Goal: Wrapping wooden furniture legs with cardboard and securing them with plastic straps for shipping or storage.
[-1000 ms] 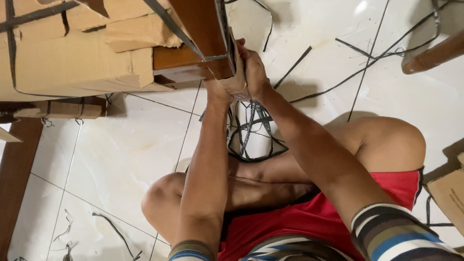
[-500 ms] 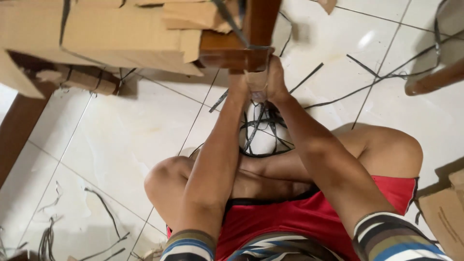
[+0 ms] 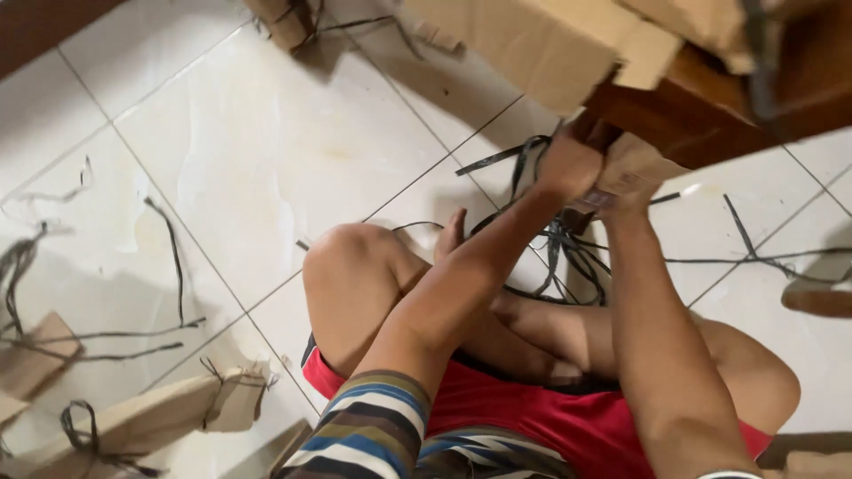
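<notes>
I sit cross-legged on a white tiled floor. Both arms reach up to a dark wooden furniture leg (image 3: 701, 115) partly wrapped in brown cardboard (image 3: 550, 44). My left hand (image 3: 568, 164) is closed against the lower end of the wood and a cardboard flap (image 3: 637, 164). My right hand (image 3: 621, 202) is mostly hidden under that flap, gripping the wrapping from below. A tangle of black plastic strapping (image 3: 559, 248) lies on the floor under my hands.
Loose black straps (image 3: 169, 257) trail over the tiles at left. Cardboard scraps (image 3: 151, 412) tied with strap lie at bottom left, another bundle (image 3: 284, 18) at top. A brown wooden piece (image 3: 821, 297) shows at the right edge.
The view has swung right and down, so the wrapped wood now sits at top right. Both hands stay on the leg's end and its cardboard.
</notes>
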